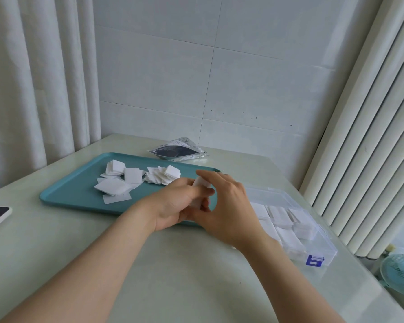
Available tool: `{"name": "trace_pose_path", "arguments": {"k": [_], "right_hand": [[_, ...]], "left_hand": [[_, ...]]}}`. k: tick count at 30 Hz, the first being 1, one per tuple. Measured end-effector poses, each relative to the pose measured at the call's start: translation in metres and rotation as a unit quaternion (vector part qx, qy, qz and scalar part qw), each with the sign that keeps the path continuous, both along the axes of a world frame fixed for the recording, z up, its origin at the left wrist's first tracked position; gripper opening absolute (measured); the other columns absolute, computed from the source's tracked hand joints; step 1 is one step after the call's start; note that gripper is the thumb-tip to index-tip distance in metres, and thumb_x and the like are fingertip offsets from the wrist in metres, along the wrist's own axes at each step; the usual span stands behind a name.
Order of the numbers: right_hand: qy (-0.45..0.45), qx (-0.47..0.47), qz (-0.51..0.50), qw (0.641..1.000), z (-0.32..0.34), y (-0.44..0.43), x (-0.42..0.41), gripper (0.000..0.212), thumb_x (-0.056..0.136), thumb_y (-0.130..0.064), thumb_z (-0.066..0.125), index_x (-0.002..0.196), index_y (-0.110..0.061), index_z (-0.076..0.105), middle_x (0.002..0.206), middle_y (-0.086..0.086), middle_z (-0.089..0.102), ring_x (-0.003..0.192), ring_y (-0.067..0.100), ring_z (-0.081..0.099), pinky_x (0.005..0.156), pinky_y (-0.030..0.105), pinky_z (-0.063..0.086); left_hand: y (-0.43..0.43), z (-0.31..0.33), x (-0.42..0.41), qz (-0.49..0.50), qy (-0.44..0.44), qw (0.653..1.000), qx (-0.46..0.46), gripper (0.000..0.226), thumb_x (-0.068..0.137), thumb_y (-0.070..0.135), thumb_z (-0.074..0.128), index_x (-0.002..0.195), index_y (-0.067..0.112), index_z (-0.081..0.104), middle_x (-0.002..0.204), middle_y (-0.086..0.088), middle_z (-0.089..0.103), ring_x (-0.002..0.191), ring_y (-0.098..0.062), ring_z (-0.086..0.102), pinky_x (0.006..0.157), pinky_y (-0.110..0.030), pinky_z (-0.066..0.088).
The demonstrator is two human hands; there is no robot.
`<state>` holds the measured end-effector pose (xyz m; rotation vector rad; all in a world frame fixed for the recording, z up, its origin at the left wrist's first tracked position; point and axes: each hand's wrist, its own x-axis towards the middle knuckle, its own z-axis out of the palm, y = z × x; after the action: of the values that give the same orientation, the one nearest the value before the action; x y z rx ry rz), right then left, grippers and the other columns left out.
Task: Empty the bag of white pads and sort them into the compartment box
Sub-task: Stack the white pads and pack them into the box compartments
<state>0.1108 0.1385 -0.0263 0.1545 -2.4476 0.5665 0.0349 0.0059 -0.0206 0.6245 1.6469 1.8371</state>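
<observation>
Teal tray [68,194]: I logged 2 loose heaps of white pads [112,186] left on it. Bag [177,151] lay slack behind, seemingly emptied. Compartment box [329,243], right of tray, held several filled cells. Left hand [175,206] and right hand [229,206] together pinched 1 small stack [202,183] over the tray.

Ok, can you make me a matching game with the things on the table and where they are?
Things:
1. bag
2. loose pads
3. compartment box
4. small stack of pads

Places:
A. lying on the teal tray
B. pinched between the left hand and right hand
C. just beyond the tray's far edge
D. right of the tray, pads in its compartments

Pairs: 1-C, 2-A, 3-D, 4-B.
</observation>
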Motion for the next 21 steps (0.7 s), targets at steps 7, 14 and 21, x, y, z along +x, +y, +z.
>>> {"name": "trace_pose_path", "arguments": {"k": [7,14,21], "right_hand": [[-0.042,-0.004,0.04,0.998,0.006,-0.005,0.008,0.073,0.076,-0.037,0.073,0.146,-0.028,0.051,0.12,-0.02,0.062,0.115,0.005,0.055,0.106,0.031,0.042],[-0.016,-0.028,-0.096,0.995,0.002,0.003,0.001,0.046,0.09,-0.017,0.062,0.135,-0.019,0.062,0.128,-0.005,0.069,0.119,0.016,0.061,0.1,0.027,0.044],[-0.089,0.24,-0.094,0.962,-0.007,-0.001,-0.009,0.02,0.103,-0.037,0.056,0.118,-0.028,0.066,0.107,-0.005,0.072,0.111,0.023,0.057,0.09,0.037,0.039]], "left_hand": [[0.001,0.001,0.002,-0.016,-0.006,1.0,-0.022,0.02,0.106,0.027,0.055,0.101,0.008,0.058,0.074,-0.007,0.058,0.067,-0.019,0.057,0.059,-0.029,0.051],[0.003,0.0,-0.009,0.208,0.084,0.974,-0.028,0.027,0.107,0.042,0.046,0.111,0.018,0.057,0.067,-0.006,0.058,0.048,-0.019,0.052,0.047,-0.028,0.043],[0.0,-0.007,-0.023,0.371,0.089,0.924,-0.018,0.025,0.1,0.023,0.048,0.098,0.007,0.067,0.074,-0.006,0.061,0.052,-0.019,0.056,0.047,-0.027,0.049]]}}
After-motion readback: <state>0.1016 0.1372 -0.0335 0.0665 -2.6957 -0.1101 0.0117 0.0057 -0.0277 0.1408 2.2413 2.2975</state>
